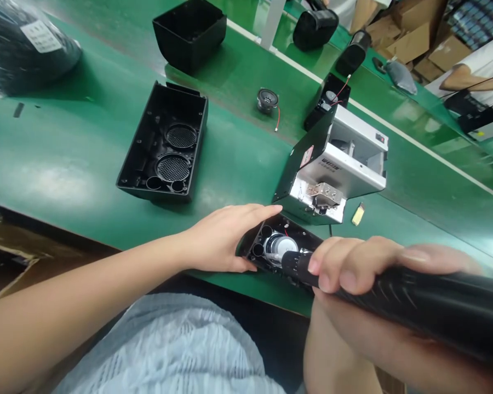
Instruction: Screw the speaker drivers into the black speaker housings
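My left hand (pixel 230 235) grips the end of a black speaker housing (pixel 257 241) at the table's near edge, thumb and fingers on opposite sides. Inside the housing sits a round speaker driver (pixel 281 246) with a pale magnet back and a red wire. My right hand (pixel 361 265) is wrapped round a black electric screwdriver (pixel 427 295). Its tip points down into the housing beside the driver; the exact contact point is hidden by the tool.
Just beyond stands a silver-and-black screw feeder (pixel 332 164). An open housing with two grilles (pixel 160 145), another black housing (pixel 191 35), a loose speaker driver (pixel 267 100), a yellow piece (pixel 358 214) and a black plastic bag (pixel 24 52) lie on the green table (pixel 82 158). Co-workers sit opposite.
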Tool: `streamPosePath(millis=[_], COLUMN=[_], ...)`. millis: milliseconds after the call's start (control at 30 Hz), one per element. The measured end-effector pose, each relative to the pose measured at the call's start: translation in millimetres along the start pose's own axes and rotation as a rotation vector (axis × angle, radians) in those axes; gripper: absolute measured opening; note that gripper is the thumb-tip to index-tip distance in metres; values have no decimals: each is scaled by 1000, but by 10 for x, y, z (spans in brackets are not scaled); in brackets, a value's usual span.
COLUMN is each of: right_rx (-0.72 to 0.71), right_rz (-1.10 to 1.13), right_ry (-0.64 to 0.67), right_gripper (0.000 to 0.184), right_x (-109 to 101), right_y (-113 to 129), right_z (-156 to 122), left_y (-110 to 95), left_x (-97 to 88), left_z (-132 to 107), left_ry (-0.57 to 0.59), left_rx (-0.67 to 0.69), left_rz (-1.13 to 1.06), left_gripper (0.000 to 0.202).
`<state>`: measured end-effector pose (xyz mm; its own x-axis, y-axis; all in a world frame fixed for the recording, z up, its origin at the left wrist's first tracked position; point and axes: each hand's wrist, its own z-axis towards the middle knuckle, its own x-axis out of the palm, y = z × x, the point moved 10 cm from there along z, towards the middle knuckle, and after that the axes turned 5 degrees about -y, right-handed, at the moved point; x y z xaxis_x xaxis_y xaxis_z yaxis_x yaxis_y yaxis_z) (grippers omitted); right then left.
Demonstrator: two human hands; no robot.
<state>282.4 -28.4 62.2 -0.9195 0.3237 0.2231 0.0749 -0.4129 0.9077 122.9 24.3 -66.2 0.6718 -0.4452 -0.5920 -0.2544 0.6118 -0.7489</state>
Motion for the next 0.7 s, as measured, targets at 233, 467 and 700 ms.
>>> streamPosePath(millis=[233,467,700], right_rx=[-16,1,-10], right_rz=[1,82,75], right_ry=[58,80,57], right_gripper=[47,62,66], right_x=[-26,3,74], right_y=[-22,-51,-8], right_z=[-35,-30,18], left_y=[9,9,21], left_x=[-10,-16,-12], left_z=[3,-2,-6], left_ry=[-8,-13,-5], left_rx=[-2,1,-13], left_rz=[8,15,9], left_gripper=[126,129,130])
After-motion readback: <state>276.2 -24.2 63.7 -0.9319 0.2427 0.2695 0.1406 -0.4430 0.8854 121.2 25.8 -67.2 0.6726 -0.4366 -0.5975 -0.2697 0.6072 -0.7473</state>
